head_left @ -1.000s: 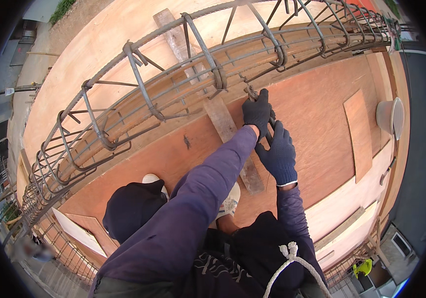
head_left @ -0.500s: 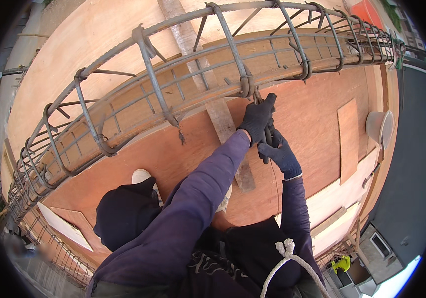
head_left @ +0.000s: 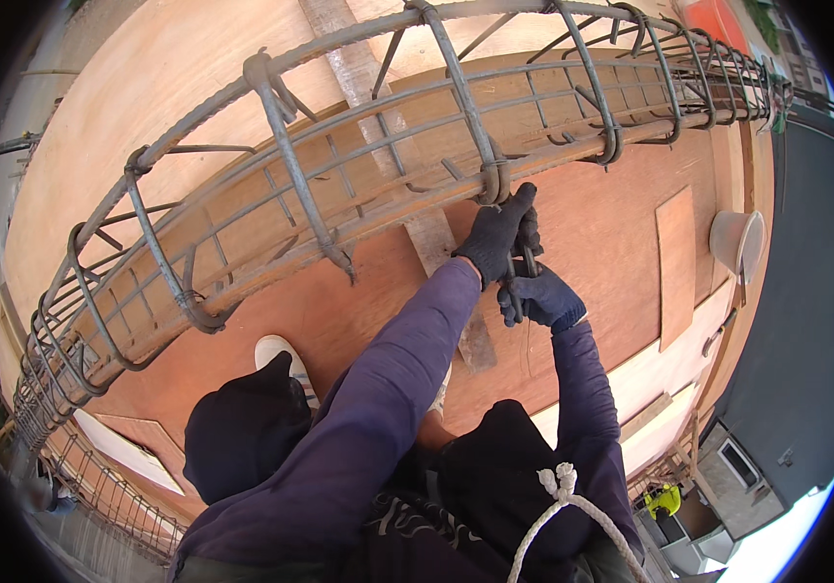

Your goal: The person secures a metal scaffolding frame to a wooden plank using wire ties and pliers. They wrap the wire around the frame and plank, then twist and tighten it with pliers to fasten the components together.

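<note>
My left hand [head_left: 496,233], in a black knit glove, is closed around the upper part of a dark-handled tool, likely pliers [head_left: 530,260]. Just below it, my right hand [head_left: 543,297], gloved alike, wraps the handles. The tool's jaws are mostly hidden by the left glove. Directly above, the bottom bend of a steel stirrup [head_left: 495,183] hooks round the lower bar of the rebar cage [head_left: 310,209]. The left fingertips lie close to that bend; whether they touch it I cannot tell. A thin wire [head_left: 528,350] hangs down below the right hand.
Reddish plywood [head_left: 592,223] lies under my feet, with a narrow plank [head_left: 475,345] across it. A white bucket [head_left: 737,245] stands at the right near the edge. Beside it rests a loose plywood strip [head_left: 675,267]. Pale formwork panels [head_left: 174,87] rise beyond the cage.
Both hands have stayed on the tool. The right hand has shifted slightly left and down, and the tool has turned a little. The view has moved slightly.
</note>
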`<state>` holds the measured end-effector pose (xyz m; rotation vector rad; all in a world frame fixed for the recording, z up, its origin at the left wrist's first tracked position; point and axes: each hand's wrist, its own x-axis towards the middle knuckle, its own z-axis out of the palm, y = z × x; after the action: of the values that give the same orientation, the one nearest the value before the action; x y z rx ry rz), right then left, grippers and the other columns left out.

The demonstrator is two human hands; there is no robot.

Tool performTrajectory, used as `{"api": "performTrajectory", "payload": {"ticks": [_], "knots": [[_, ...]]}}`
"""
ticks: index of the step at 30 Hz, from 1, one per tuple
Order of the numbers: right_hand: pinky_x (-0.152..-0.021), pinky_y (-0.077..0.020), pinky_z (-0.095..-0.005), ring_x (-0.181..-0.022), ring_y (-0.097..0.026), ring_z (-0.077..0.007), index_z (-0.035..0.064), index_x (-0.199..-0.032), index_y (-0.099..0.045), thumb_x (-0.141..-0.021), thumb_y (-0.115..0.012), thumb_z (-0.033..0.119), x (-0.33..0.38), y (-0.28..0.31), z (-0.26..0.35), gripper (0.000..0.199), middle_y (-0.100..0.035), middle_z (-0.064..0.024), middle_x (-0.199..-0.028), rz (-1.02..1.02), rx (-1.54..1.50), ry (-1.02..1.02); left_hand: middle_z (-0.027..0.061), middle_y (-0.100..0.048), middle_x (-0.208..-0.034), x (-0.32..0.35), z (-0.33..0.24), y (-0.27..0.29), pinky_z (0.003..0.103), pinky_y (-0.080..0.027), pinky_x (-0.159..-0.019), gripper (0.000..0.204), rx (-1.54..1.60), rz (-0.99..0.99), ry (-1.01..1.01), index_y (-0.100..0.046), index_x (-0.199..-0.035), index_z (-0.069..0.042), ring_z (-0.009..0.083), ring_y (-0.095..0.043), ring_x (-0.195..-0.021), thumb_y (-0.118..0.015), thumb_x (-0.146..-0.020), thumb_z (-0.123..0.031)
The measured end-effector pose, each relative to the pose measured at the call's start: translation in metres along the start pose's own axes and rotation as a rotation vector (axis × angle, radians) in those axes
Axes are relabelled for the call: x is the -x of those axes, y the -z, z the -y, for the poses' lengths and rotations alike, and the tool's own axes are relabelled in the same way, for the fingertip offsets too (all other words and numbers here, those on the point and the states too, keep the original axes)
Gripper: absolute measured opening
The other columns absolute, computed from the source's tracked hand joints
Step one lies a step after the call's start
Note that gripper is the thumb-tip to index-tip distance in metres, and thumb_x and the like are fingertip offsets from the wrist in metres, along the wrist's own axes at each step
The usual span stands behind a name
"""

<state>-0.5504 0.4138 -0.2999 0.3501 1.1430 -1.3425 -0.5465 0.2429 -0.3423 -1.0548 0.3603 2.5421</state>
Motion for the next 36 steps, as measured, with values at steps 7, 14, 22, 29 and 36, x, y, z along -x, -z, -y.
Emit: {"api": "performTrajectory", "payload": {"ticks": [7, 14, 22, 29, 36], "knots": [[-0.087, -0.0579, -0.0447, -0.103, -0.072, -0.0383, 0.0006, -0.134, -0.062, -0.085, -0.082, 0.022, 0.003, -0.058, -0.015, 0.057, -0.073, -0.0192, -0.115, -0.971, 1.324, 0.641, 0.0039, -0.056, -0.068, -0.058, 0.041, -0.015, 0.039, -0.043, -0.055, 0.039, -0.113, -0.456, -0.383, -0.061, -0.078, -0.008, 0.0174, -0.053, -0.058, -0.072, -0.095, -0.041], [-0.081, -0.0567, -0.0477, -0.098, -0.072, -0.0433, 0.0055, -0.12, -0.065, -0.087, -0.079, 0.026, -0.004, -0.009, -0.008, 0.041, -0.074, -0.0229, -0.102, -0.808, 1.265, 0.397, 0.0074, -0.061, -0.075, -0.055, 0.038, -0.033, 0.043, -0.047, -0.067, 0.043, -0.266, -0.608, -0.382, -0.065, -0.084, 0.0, 0.0219, -0.055, -0.069, -0.074, -0.09, -0.041], [-0.063, -0.0539, -0.041, -0.073, -0.071, -0.0345, 0.0015, -0.1, -0.068, -0.089, -0.08, 0.025, -0.021, 0.008, -0.013, 0.029, -0.071, -0.0173, -0.08, -0.603, 1.075, 0.315, 0.0084, -0.062, -0.076, -0.014, 0.019, -0.036, 0.039, -0.052, -0.071, 0.048, -0.485, -0.518, -0.262, -0.065, -0.087, 0.0, 0.0222, -0.06, -0.072, -0.08, -0.087, -0.045], [-0.058, -0.051, -0.0318, -0.066, -0.063, -0.0169, -0.0002, -0.101, -0.066, -0.093, -0.078, 0.025, 0.024, -0.015, -0.056, 0.029, -0.063, -0.0068, -0.078, -0.136, -0.035, -0.002, 0.006, -0.061, -0.078, 0.057, 0.027, -0.003, 0.03, -0.054, -0.062, 0.045, -0.492, -0.185, -0.132, -0.061, -0.096, -0.003, 0.0135, -0.063, -0.07, -0.078, -0.092, -0.044], [-0.072, -0.0585, -0.0354, -0.077, -0.069, -0.0193, -0.0021, -0.125, -0.063, -0.104, -0.064, 0.05, 0.023, -0.041, -0.099, 0.056, -0.068, -0.0102, -0.091, -0.088, -0.08, 0.178, 0.0046, -0.056, -0.096, 0.075, 0.016, 0.041, 0.031, -0.054, -0.076, 0.052, -0.397, 0.058, -0.054, -0.06, -0.128, -0.005, 0.0142, -0.06, -0.089, -0.06, -0.105, -0.051]]}}
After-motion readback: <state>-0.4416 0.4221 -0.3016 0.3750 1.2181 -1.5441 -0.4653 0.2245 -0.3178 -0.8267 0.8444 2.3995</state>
